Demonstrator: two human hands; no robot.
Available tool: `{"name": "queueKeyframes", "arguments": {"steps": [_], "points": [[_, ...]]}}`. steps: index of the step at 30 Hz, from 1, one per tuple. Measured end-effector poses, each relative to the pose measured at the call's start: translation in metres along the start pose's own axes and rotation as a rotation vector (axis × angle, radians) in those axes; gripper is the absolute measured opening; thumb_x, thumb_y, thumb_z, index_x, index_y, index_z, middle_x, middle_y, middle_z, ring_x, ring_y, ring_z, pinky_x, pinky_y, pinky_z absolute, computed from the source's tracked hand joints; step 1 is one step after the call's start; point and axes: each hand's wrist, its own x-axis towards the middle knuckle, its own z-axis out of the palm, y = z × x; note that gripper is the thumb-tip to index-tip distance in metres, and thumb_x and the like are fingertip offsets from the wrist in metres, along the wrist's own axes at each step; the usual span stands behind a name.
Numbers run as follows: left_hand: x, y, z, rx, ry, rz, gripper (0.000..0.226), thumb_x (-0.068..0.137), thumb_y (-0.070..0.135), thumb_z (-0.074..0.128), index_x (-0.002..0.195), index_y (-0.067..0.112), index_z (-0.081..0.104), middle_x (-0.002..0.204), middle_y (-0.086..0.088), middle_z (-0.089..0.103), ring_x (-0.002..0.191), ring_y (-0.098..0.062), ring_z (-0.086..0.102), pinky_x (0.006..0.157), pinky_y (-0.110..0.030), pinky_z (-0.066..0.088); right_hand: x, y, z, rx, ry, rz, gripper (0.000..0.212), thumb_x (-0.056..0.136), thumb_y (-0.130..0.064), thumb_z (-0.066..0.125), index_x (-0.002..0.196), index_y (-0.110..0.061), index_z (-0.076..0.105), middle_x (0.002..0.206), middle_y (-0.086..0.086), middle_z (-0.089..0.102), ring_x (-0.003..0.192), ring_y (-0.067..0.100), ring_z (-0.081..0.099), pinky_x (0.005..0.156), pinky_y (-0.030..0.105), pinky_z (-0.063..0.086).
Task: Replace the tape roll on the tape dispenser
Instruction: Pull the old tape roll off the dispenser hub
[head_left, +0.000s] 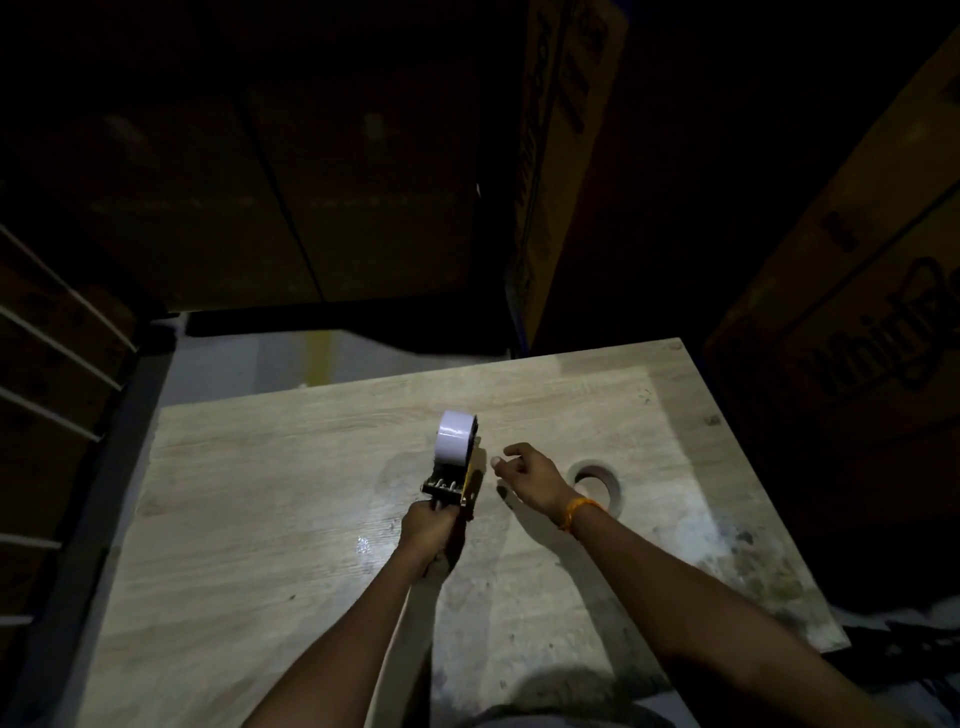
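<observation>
My left hand (430, 525) grips the handle of a tape dispenser (453, 483) held upright over the wooden table (260, 519). A shiny white tape roll (456, 435) sits on the dispenser's top end. To the right of the dispenser, my right hand (530, 475) hovers a short gap away, empty, fingers loosely curled and apart. It wears an orange thread at the wrist. A brown roll (597, 480), mostly cardboard core, lies flat on the table just right of my right hand, partly hidden by the wrist.
Large cardboard boxes (857, 338) stand in the dark at the right and behind the table. A strapped stack (47, 364) lines the left side. Grey floor (249, 364) shows beyond the table's far edge. The table's right part is stained.
</observation>
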Motion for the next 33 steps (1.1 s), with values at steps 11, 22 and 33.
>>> {"name": "queueKeyframes", "arguments": {"steps": [11,22,33], "points": [[-0.02,-0.014,-0.009,0.375,0.229,0.199,0.033,0.083,0.049,0.065,0.1,0.02,0.07,0.096,-0.005,0.075,0.089,-0.03,0.071,0.074,-0.036,0.058,0.01,-0.03,-0.007,0.254,-0.014,-0.001,0.074,0.094,-0.069,0.051,0.098,0.002,0.07,0.097,0.03,0.072,0.089,0.05,0.069,0.078,0.057,0.059],[-0.025,-0.037,-0.012,0.488,0.152,0.284,0.035,0.083,0.046,0.063,0.106,0.02,0.061,0.101,-0.007,0.073,0.092,-0.029,0.07,0.074,-0.038,0.057,0.019,-0.01,0.002,-0.06,-0.166,0.068,0.064,0.062,-0.026,0.1,0.112,-0.01,0.064,0.112,0.009,0.068,0.1,0.03,0.07,0.079,0.037,0.061],[-0.011,-0.047,0.004,0.774,0.167,0.257,0.044,0.092,0.038,0.061,0.122,0.006,0.053,0.112,-0.015,0.067,0.103,-0.036,0.068,0.083,-0.044,0.058,0.041,0.001,0.026,-0.58,-0.222,-0.045,0.087,0.046,-0.056,0.096,0.115,-0.015,0.063,0.115,0.01,0.062,0.101,0.033,0.064,0.085,0.04,0.059]]}}
